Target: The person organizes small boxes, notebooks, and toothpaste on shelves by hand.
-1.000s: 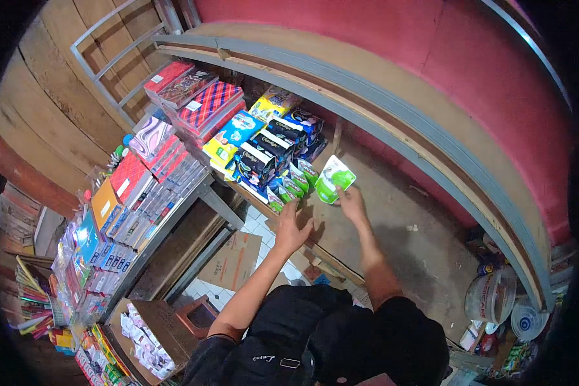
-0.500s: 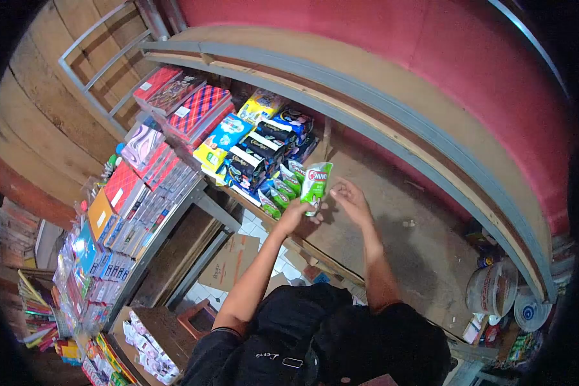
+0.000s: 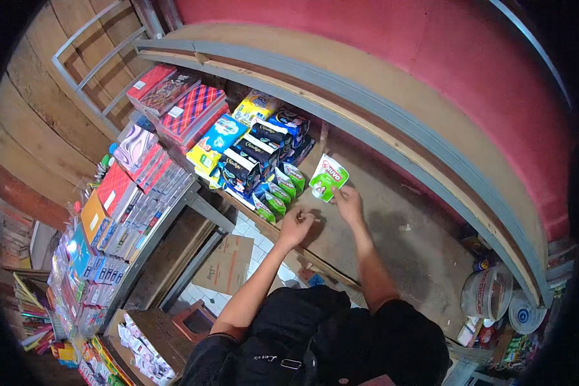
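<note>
Head view: the right hand [image 3: 348,203] pinches a pouch [image 3: 329,175] over the surface [image 3: 392,199], beside the pouch row [image 3: 280,194] near the front edge. The left hand [image 3: 296,226] curls apart at that edge; whether its fingers meet, I cannot tell.

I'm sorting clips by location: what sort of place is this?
Probably a small shop or its stockroom: matching green pouches stand lined up on a broad shelf, black packs sit grouped beside them, and an open carton holds many small white packets.
</note>
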{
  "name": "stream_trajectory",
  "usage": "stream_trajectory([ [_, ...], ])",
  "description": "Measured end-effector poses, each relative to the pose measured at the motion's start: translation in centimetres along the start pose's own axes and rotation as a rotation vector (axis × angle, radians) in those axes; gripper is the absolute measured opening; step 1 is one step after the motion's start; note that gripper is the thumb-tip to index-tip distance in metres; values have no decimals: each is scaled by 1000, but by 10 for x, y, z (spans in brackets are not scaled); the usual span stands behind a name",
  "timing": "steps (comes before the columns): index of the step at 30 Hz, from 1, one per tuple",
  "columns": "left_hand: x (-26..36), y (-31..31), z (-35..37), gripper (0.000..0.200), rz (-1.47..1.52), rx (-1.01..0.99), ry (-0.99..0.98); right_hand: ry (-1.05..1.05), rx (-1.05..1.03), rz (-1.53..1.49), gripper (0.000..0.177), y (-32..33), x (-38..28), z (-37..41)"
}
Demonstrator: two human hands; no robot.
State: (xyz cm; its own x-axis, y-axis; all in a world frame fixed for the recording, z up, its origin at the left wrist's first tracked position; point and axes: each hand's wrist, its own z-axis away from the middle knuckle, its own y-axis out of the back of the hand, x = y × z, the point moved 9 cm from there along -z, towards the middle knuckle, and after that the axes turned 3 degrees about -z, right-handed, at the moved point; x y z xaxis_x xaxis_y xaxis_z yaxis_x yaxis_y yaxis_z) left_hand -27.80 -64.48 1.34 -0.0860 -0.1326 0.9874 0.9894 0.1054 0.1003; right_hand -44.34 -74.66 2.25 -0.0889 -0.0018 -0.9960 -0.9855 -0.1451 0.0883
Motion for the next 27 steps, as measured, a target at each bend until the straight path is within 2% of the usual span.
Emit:
stream_trajectory([
  [2,-14,3,9,22,-16,10,-112,125,64,260,26,0,17,-23],
  [3,-23,5,13,22,58,0,-63,190,94,389,27,-3,23,-33],
  [7,-28,32,40,24,151,13,-38,232,81,480,30,-32,37,-59],
  [10,-51,58,62,25,105,40,110,245,43,606,27,-56,50,-77],
  [11,-59,68,71,25,93,91,85,272,29,624,26,-62,54,-80],
  [15,-100,101,115,24,122,195,231,304,-22,602,21,-78,80,-91],
  [19,-130,128,161,25,202,307,312,187,-98,559,16,-83,117,-104],
  [20,-133,131,169,25,208,327,327,226,-93,508,17,-83,121,-107],
  [22,-146,143,192,24,225,395,361,307,-113,396,21,-86,133,-110],
  [24,-148,153,210,26,190,445,335,322,-125,512,31,-89,125,-103],
  [26,-150,164,230,27,132,514,319,200,-136,347,44,-90,124,-88],
  [27,-157,171,238,27,117,544,318,212,-109,471,44,-93,105,-70],
])
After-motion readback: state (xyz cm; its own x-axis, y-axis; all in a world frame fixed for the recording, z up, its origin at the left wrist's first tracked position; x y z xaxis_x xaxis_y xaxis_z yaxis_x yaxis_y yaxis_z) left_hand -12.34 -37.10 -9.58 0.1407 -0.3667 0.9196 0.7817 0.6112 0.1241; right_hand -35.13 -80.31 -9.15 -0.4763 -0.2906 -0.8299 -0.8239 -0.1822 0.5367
